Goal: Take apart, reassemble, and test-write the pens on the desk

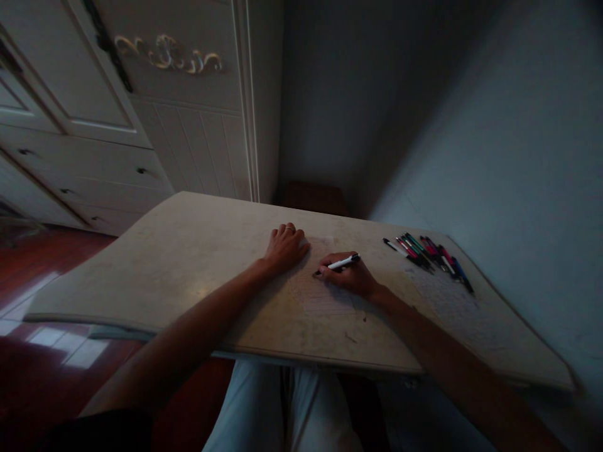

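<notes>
My right hand is closed around a white pen with a dark end, its tip pointing down and left at the paper. Beneath lies a sheet of paper covered with faint lines of writing. My left hand rests flat with fingers stretched out at the sheet's upper left edge, a ring on one finger. Whether the pen tip touches the paper I cannot tell.
Several pens in mixed colours lie in a loose pile at the right of the pale table. Below them is another written sheet. A white cabinet stands behind at left; a wall borders the right side.
</notes>
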The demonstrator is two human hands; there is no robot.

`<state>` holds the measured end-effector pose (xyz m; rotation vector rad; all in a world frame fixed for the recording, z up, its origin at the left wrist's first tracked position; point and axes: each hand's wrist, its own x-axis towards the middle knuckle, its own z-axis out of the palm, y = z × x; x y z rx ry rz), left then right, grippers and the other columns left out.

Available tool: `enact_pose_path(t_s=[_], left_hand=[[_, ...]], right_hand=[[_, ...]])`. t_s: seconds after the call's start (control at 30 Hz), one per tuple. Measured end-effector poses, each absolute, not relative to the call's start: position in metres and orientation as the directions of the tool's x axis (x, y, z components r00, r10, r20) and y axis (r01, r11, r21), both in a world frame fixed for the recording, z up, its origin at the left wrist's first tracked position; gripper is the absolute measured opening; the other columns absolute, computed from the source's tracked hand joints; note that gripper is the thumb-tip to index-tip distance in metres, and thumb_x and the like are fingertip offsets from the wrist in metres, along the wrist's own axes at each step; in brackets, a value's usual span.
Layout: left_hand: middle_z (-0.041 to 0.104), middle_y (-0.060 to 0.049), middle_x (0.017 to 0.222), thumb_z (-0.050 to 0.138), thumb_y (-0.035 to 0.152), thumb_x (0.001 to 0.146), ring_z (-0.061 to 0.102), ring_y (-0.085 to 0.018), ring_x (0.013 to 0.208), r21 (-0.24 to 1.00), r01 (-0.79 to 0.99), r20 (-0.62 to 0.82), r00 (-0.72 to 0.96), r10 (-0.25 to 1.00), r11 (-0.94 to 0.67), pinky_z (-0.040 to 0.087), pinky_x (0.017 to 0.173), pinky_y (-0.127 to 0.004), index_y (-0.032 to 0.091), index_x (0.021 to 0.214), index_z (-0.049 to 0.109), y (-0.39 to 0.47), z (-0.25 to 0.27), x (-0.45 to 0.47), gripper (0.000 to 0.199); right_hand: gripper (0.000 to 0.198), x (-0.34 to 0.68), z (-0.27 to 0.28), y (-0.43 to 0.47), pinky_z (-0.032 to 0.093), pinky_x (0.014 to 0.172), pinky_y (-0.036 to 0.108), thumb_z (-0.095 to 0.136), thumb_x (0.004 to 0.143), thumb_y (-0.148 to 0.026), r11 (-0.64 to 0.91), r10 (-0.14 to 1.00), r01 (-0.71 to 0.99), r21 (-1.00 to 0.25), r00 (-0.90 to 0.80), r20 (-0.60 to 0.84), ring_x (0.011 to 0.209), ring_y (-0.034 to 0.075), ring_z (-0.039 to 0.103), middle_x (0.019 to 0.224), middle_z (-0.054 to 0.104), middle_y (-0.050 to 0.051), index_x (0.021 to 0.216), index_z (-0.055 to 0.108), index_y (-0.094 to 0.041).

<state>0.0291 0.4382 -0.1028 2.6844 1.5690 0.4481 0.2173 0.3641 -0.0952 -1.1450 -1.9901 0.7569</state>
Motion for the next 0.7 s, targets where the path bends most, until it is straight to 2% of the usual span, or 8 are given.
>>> enact_pose_path(t_s=[0.13,0.37,0.5,0.7], left_hand=[[0.056,-0.016,0.121,0.047,0.043,0.095,0.047,-0.031,0.114,0.161,0.849,0.237,0.462,0.855,-0.503,0.036,0.094,-0.045,0.017,0.114,0.062,0.438,-0.102,0.029,0.035],[0.055,-0.015,0.121,0.046,0.044,0.095,0.047,-0.031,0.113,0.176,0.842,0.232,0.468,0.853,-0.510,0.036,0.095,-0.044,0.018,0.115,0.062,0.439,-0.103,0.027,0.036],[0.055,-0.016,0.120,0.048,0.043,0.094,0.047,-0.031,0.114,0.194,0.836,0.237,0.467,0.852,-0.513,0.036,0.095,-0.045,0.017,0.115,0.062,0.439,-0.103,0.027,0.035],[0.055,-0.015,0.120,0.047,0.044,0.095,0.047,-0.031,0.113,0.185,0.838,0.243,0.467,0.850,-0.513,0.036,0.095,-0.044,0.019,0.115,0.062,0.440,-0.105,0.026,0.035]], right_hand=[[0.019,0.224,-0.094,0.365,0.041,0.051,0.025,0.066,0.075,-0.035,0.380,0.898,0.426,-0.821,-0.382,0.217,0.054,0.013,0.052,0.063,0.065,0.002,0.069,0.068,-0.017],[0.023,0.238,-0.102,0.373,0.036,0.041,0.023,0.066,0.072,-0.041,0.160,0.973,0.322,-0.933,-0.211,0.094,0.042,0.010,0.046,0.051,0.056,-0.002,0.070,0.063,-0.018],[0.024,0.233,-0.101,0.372,0.036,0.041,0.023,0.066,0.073,-0.042,0.170,0.976,0.266,-0.949,-0.176,0.126,0.042,0.010,0.046,0.051,0.056,-0.002,0.070,0.062,-0.018],[0.031,0.226,-0.096,0.365,0.036,0.043,0.024,0.064,0.076,-0.048,0.229,0.971,0.273,-0.934,-0.133,0.199,0.043,0.010,0.044,0.051,0.054,-0.002,0.066,0.059,-0.019]])
